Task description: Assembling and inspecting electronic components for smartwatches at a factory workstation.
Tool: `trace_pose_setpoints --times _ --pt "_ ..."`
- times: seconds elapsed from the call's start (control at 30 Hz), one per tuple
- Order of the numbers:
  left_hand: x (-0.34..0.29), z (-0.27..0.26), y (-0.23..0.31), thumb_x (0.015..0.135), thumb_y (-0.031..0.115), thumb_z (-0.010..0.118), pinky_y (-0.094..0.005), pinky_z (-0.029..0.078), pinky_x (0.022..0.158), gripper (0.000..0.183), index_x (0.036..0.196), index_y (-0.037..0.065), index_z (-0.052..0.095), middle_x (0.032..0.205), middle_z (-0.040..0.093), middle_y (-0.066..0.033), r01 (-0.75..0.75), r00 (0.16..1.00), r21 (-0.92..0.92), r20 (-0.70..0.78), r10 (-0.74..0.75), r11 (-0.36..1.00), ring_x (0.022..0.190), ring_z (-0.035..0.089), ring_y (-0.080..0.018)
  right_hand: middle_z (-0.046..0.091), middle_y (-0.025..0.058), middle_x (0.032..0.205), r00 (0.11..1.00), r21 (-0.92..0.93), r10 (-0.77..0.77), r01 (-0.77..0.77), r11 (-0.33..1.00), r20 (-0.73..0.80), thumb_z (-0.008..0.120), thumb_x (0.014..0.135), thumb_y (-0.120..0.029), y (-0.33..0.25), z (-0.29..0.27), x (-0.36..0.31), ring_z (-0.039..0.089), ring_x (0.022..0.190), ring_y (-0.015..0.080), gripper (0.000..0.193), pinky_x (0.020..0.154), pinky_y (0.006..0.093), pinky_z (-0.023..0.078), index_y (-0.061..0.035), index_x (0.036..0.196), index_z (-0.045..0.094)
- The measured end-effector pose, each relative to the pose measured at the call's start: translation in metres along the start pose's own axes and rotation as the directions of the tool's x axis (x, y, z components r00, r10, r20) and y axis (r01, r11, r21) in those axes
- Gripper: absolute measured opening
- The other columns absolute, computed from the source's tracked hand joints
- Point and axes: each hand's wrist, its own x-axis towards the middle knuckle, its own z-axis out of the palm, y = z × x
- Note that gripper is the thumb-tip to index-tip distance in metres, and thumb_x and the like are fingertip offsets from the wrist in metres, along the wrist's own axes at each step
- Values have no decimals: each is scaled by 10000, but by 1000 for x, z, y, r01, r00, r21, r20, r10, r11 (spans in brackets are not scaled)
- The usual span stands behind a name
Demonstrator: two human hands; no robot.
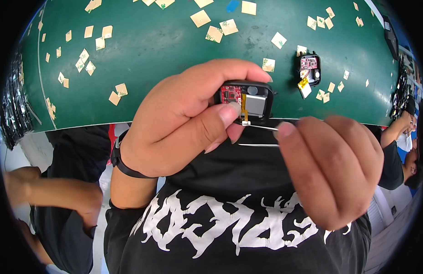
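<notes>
My left hand (184,114) is wrapped round a small black watch case (269,102), its open inside facing up. Within the case sit a red circuit board (231,94), a silver battery (255,105) and a yellow-brown ribbon cable (244,109). The left thumb presses beside the board and cable. My right hand (334,164) pinches a pair of metal tweezers (265,128). One tweezer tip touches the small white end (246,123) of the ribbon cable at the case's lower edge; the other tip stands apart, below it.
A second open watch case (316,75) lies on the green table (165,59), its yellow-taped battery (304,86) hanging out. Many beige paper squares (200,18) are scattered about. Bundles of dark shiny strips (15,100) line the left end. Other people's arms (60,192) show at both sides.
</notes>
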Motion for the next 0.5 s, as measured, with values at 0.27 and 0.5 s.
trace_pose_setpoints --times 0.27,0.5 --pt "1 1 -4 954 79 494 -170 401 510 444 1366 -86 514 904 681 -107 61 997 85 -58 -56 995 605 515 -46 646 176 741 993 13 111 -111 994 34 748 628 -7 0 3 8 578 534 205 286 422 264 410 97 886 680" --pt "1 1 -15 883 30 446 -192 452 597 537 1402 -104 466 1090 659 -133 -113 994 95 4 114 989 723 553 -74 648 155 750 990 57 137 -134 989 -45 743 620 -36 -1 19 -9 580 541 197 305 433 256 429 78 900 701"
